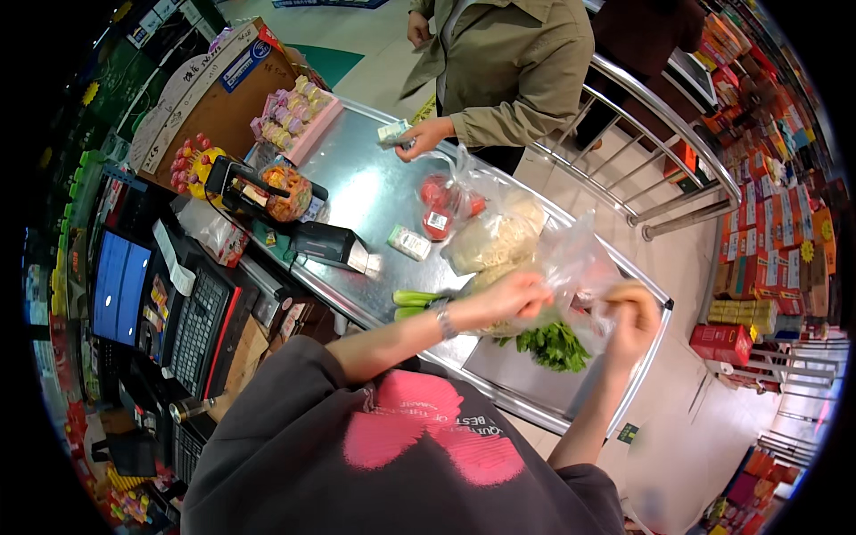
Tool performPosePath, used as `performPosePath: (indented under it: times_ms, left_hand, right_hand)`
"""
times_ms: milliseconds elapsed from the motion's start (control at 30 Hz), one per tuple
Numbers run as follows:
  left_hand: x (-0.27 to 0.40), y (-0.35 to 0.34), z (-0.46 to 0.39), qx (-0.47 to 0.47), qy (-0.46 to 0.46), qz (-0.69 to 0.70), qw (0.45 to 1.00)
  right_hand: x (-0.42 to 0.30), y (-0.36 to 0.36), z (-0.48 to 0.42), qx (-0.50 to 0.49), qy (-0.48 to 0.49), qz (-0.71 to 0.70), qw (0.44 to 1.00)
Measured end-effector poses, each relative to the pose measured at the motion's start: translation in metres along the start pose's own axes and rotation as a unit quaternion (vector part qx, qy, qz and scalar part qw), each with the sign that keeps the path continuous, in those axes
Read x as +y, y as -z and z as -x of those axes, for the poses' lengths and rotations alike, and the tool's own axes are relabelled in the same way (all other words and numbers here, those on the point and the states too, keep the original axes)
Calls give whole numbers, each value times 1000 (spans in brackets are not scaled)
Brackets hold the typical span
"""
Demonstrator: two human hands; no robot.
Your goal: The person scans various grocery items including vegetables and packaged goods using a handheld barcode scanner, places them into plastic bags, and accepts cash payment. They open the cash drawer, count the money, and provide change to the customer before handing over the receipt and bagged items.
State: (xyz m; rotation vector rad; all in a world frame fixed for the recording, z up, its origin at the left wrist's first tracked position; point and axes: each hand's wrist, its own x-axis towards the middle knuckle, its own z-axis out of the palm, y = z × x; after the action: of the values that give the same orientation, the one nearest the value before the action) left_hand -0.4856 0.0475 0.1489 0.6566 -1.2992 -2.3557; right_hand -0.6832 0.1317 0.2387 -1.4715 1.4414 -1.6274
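Both my hands are at a clear plastic bag (578,257) over the right part of the metal checkout counter (348,167). My left hand (518,297) has its fingers closed at the bag's near left side. My right hand (632,304), blurred, grips the bag's right side. Something reddish shows inside, too unclear to name. Leafy green celery (552,346) lies below my hands, its stalks (414,298) pointing left. Beyond my left hand sit bags of pale noodle-like food (501,234) and a clear bag of red tomatoes (436,194). A small white-and-green packet (409,243) lies beside them.
Across the counter stands a person in an olive jacket (515,67), a hand (424,137) holding banknotes. A black scanner or printer (331,246), a candy box (314,127) and a keyboard (200,328) are at left. A metal railing (669,114) runs beyond the counter's right end.
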Motion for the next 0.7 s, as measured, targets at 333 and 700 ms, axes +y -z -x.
performPosePath:
  times_ms: [333,700]
  left_hand:
    - [-89,53,44,62,131,77,986]
    - [-104,59,50,100,139,116,978]
  right_hand:
    - [197,-233,-95,-146,-215,348,901]
    - [279,-250,-98,-92,-197,426,878]
